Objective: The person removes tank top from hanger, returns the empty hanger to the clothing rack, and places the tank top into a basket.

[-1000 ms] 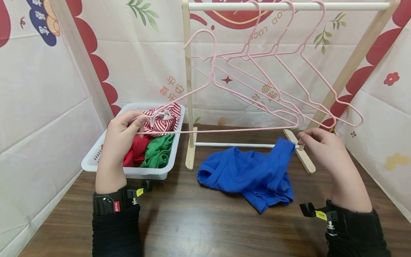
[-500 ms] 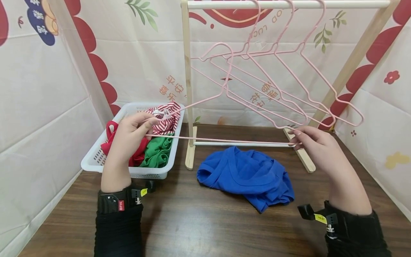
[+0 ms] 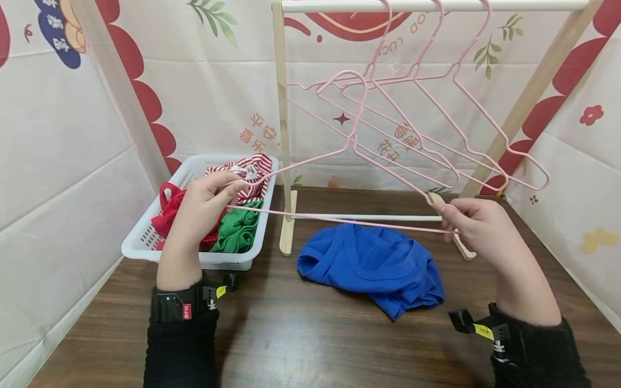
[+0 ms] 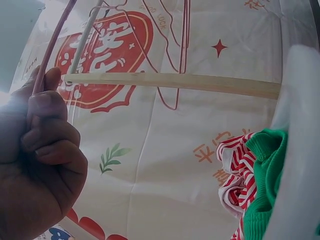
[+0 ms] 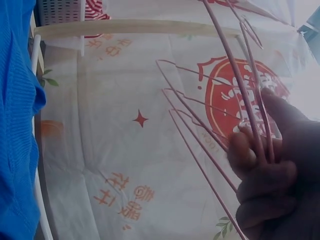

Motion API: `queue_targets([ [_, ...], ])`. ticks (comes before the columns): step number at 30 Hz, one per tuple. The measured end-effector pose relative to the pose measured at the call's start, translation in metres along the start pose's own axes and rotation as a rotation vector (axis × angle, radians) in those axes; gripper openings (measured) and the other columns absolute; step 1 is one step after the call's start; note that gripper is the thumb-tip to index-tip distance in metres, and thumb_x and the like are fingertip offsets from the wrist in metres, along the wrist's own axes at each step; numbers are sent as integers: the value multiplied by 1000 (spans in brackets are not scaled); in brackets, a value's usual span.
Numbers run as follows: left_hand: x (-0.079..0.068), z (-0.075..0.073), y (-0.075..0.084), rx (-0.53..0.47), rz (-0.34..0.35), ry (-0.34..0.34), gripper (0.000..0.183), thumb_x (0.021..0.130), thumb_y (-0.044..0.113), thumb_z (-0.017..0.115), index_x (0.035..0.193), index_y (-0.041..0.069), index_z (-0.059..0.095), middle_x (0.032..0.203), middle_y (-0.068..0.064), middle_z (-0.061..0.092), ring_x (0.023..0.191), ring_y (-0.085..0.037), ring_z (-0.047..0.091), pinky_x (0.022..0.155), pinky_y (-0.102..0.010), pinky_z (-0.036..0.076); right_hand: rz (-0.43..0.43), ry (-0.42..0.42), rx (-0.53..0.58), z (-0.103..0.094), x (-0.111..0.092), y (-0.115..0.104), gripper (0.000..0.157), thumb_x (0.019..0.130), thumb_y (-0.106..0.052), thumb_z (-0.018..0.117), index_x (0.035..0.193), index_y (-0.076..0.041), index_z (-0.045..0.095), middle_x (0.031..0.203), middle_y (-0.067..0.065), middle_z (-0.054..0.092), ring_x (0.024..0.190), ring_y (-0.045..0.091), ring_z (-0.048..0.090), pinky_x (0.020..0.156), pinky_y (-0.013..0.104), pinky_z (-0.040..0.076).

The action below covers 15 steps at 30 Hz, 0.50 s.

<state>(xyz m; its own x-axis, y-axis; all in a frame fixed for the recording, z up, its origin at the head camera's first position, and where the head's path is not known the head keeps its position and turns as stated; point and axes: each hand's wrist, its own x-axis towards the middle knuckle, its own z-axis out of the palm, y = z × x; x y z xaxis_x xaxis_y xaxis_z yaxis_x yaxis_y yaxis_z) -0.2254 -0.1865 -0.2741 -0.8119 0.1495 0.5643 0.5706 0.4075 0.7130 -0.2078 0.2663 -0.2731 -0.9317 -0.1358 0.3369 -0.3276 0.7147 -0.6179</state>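
A pink wire clothes hanger [image 3: 356, 121] is held up between both hands, its hook at the top and its long bottom bar slanting down to the right. My left hand [image 3: 204, 202] pinches its left corner, over the basket. At the right corner my right hand [image 3: 477, 218] grips it; in the right wrist view the fingers [image 5: 265, 182] curl round the wires. Below the hanger's bar a blue garment [image 3: 368, 269] lies bunched on the table.
Several pink hangers [image 3: 422, 81] hang from the white rail [image 3: 524, 5] of a wooden rack. A white basket [image 3: 257, 248] at left holds red, green [image 3: 237, 231] and striped clothes. Printed cloth walls stand around the brown table [image 3: 271, 334].
The right hand has let go of the blue garment, which has dropped flat, and now holds the hanger's right corner. The hanger and left hand have shifted right; the hook is lower.
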Motion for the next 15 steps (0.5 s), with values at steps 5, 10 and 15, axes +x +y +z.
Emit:
queue_targets([
  [5, -1, -1, 5, 34, -4, 16, 17, 96, 18, 63, 100, 3, 70, 66, -11, 51, 58, -23, 51, 58, -26, 44, 19, 111, -28, 2, 0, -2, 45, 97, -34, 60, 62, -6, 61, 51, 5, 54, 47, 17, 45, 42, 32, 31],
  [10, -2, 0, 10, 42, -23, 46, 19, 95, 22, 65, 102, 5, 71, 66, -13, 52, 56, -23, 51, 55, -25, 43, -1, 245, -48, 6, 0, -2, 38, 93, -30, 68, 65, -5, 65, 49, 2, 51, 47, 14, 44, 42, 28, 31],
  [15, 1, 8, 13, 3, -33, 73, 19, 93, 23, 67, 100, 6, 71, 67, -12, 55, 57, -23, 52, 52, -24, 44, 13, 351, -68, 2, -7, -3, 34, 90, -28, 71, 66, -4, 67, 50, 0, 51, 50, 11, 45, 42, 24, 33],
])
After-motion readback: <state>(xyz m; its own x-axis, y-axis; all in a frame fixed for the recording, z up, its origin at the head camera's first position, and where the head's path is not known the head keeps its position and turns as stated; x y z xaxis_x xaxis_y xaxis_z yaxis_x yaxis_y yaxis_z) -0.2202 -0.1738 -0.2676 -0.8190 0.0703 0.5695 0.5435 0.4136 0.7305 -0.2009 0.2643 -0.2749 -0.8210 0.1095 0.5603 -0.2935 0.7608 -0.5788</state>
